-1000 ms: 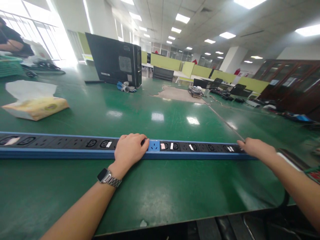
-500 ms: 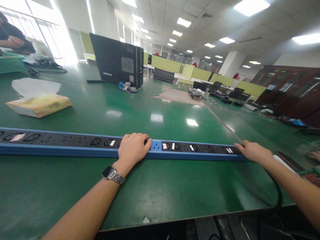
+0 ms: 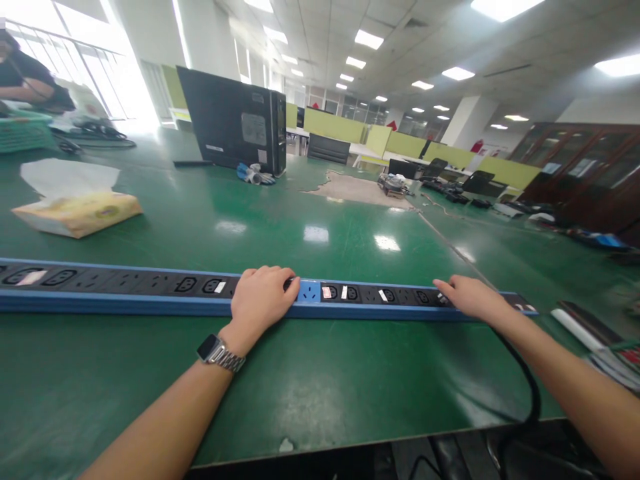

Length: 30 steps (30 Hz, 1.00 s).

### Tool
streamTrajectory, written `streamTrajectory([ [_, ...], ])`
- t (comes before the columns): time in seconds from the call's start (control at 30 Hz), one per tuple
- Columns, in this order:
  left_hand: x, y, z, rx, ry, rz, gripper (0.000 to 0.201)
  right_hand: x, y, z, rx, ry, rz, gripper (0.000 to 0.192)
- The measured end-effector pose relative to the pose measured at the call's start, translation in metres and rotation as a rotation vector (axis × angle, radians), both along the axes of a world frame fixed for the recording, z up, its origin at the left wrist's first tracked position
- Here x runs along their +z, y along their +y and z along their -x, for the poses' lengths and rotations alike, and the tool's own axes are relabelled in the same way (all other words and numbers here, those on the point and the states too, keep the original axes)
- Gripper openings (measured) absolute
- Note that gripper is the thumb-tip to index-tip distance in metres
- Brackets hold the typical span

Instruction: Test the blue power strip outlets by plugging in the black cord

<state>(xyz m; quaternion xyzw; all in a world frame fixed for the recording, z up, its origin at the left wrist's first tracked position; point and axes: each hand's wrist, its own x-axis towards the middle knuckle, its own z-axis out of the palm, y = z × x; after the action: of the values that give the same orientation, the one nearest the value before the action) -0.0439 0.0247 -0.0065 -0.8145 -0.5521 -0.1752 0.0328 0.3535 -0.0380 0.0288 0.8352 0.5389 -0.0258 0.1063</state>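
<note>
A long blue-edged power strip with black sockets and one blue socket lies across the green table. My left hand, wearing a watch, is wrapped over the strip just left of the blue socket. Over the strip's right part, my right hand is closed on a plug, whose metal prongs show beyond the fingers, pointing left. The hand hides most of the plug's body. From beneath that hand a black cable curves down past the table's front edge. White stickers mark several sockets.
A tissue box stands at the left. Farther back are a black computer tower, gloves and a green basket near another person. A dark and white object lies at the right.
My right hand has moved left along the strip with the plug, uncovering the strip's right end. The plug's prongs now show. My left hand stays on the strip.
</note>
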Motion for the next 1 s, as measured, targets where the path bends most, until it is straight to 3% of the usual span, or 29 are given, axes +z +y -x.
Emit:
streamTrajectory([
  [0.2,-0.001,-0.001,0.001,0.0,0.0,-0.014,0.04,-0.004,-0.001,0.016,-0.057,-0.073,0.032,0.059],
  [0.37,-0.001,0.0,0.0,0.003,-0.007,-0.009,0.039,0.022,-0.006,0.021,-0.071,-0.088,-0.088,0.057],
  [0.47,-0.001,-0.001,0.0,0.005,-0.008,-0.01,0.039,0.04,-0.01,0.052,0.043,0.104,-0.148,0.054],
  [0.53,0.0,-0.001,0.0,0.006,-0.006,-0.009,0.039,0.044,-0.009,0.084,0.139,0.353,-0.046,0.056],
  [0.6,0.0,-0.001,0.0,0.004,-0.007,-0.003,0.039,0.041,-0.002,0.115,0.191,0.467,0.045,0.056],
  [0.73,0.0,-0.001,0.0,-0.005,-0.019,-0.001,0.039,0.03,0.02,0.147,0.25,0.302,0.051,0.053],
  [1.0,-0.001,0.0,0.0,-0.014,-0.031,0.001,0.038,0.026,0.039,0.15,0.205,0.141,0.057,0.057],
])
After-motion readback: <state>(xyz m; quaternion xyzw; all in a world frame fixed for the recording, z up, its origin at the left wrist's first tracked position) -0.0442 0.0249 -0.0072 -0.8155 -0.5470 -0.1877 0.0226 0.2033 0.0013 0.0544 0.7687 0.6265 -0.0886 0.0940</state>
